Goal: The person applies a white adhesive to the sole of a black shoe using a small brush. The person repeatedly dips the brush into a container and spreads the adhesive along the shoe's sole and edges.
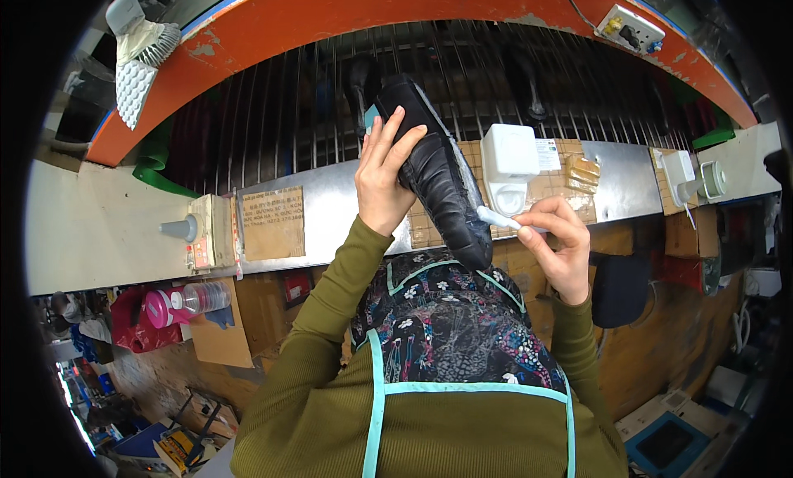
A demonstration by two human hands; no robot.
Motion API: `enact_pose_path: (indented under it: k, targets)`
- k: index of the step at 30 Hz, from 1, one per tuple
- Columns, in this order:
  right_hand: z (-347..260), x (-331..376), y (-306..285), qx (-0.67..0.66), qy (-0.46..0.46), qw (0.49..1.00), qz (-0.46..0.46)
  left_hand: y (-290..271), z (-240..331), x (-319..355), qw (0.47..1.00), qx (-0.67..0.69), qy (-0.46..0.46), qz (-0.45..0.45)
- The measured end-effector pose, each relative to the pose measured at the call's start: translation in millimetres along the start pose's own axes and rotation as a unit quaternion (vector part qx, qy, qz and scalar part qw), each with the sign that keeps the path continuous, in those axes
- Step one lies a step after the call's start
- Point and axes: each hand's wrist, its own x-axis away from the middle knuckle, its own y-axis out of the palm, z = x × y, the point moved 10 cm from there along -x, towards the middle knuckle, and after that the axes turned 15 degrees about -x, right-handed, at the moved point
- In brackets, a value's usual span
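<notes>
A black shoe upper [438,181] on a last is held up at the middle, tilted, toe toward me. Along its right edge runs a pale, whitish band. My left hand [384,181] is wrapped round its heel half, fingers spread over the dark side. Between the thumb and fingers of my right hand [563,245] is a small white-tipped brush [497,219]. Its tip touches the pale edge near the toe. Just beyond it stands a white plastic dispenser [509,152] with a round cup at its foot.
Behind the metal ledge [355,201] lies a rack of metal rods [273,131], with dark shoes on it. An orange beam [396,6] arches over it. Tan blocks [583,174] sit right of the dispenser; a cardboard sheet [273,222] lies left. A pink-lidded bottle [159,308] is below.
</notes>
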Motion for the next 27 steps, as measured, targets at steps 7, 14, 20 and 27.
enact_pose_path:
  k: [7, 14, 20, 27]
  targets:
    - [1, -2, 1, -0.028, -0.01, 0.999, -0.013, 2, -3, -7, 0.999, 0.014, -0.011, -0.029]
    - [-8, -12, 1, -0.026, -0.045, 0.998, -0.029, 6, -1, -11, 0.996, 0.041, -0.033, -0.076]
    - [-16, -25, 2, -0.025, -0.085, 0.995, -0.041, 12, 0, -10, 0.985, 0.119, -0.063, -0.108]
    - [-25, -43, 6, -0.048, -0.119, 0.99, -0.057, 29, 7, 0, 0.962, 0.204, -0.066, -0.172]
